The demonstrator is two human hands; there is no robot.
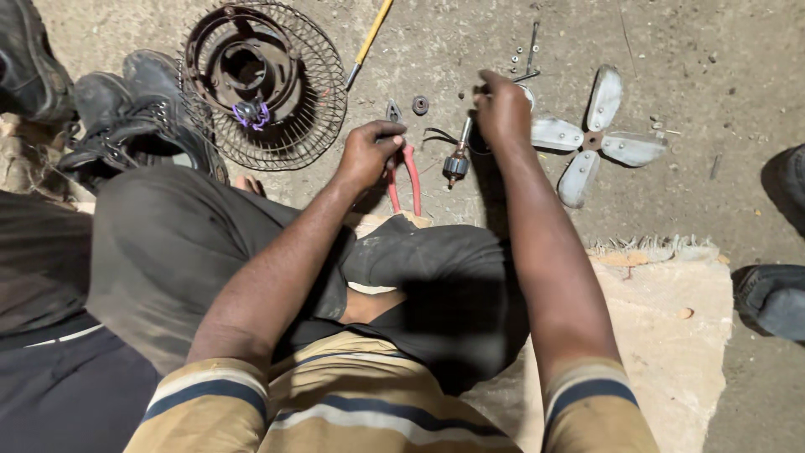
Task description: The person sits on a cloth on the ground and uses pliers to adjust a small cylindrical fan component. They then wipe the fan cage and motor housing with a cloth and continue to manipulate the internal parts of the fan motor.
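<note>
Beside the fan blade [594, 138], right hand [503, 109] grips rotor [457, 161].

What I can't make out from up here

My left hand [369, 155] covers the pliers' [404, 176] joint; my right hand [503, 107] hides the rotor [458, 161] shaft's top. At 12 o'clock the screwdriver [369, 42] runs off the edge. Bits [517, 60] near the rod [532, 49] are too small to tell. Shoes [776, 298] at 3 o'clock are cut off.
</note>
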